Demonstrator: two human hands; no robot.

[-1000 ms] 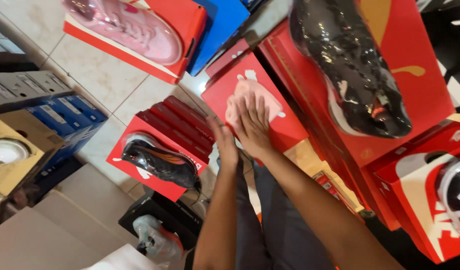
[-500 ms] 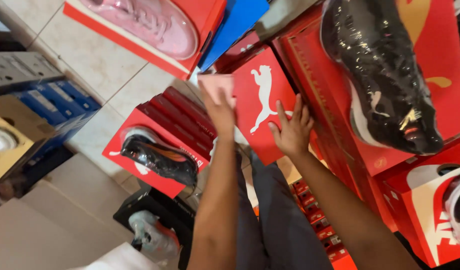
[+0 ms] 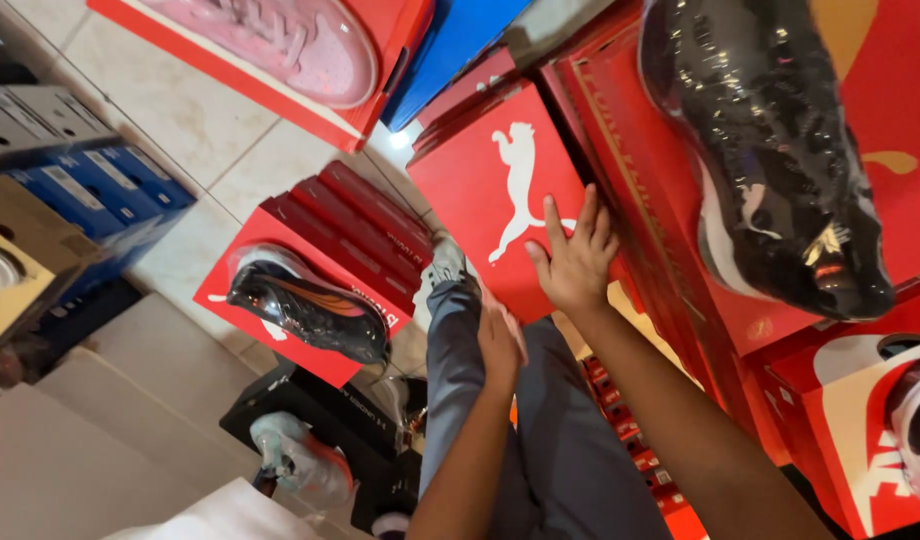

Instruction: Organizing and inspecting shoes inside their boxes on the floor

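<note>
Right hand spread flat, fingers apart, against the face of a red shoebox with a white leaping-cat mark, not curled around anything, only pressing on the lid. Box tilted, lying among the stack of red boxes just above the knee, its lower edge near the wrist. Left hand lowered onto the grey trouser leg, seen from the back; fingers hidden, so cannot tell whether loose or closed, and nothing seen in it. Half a second ago, left hand up at the top left corner of the same box and right hand at its right edge, as if gripping it from both sides; now left hand off the box altogether and right hand shifted onto its front. A full second ago, both hands laid together on the lid. Box itself turned more squarely toward the camera than before, white mark plainly showing. To the right, a glossy black shoe resting on a larger red box, just beside the right hand. To the left, another dark shoe on a low red box, well apart from both hands. Pink shoe on a red box at the top, blue boxes at the far left on the tiled floor.
</note>
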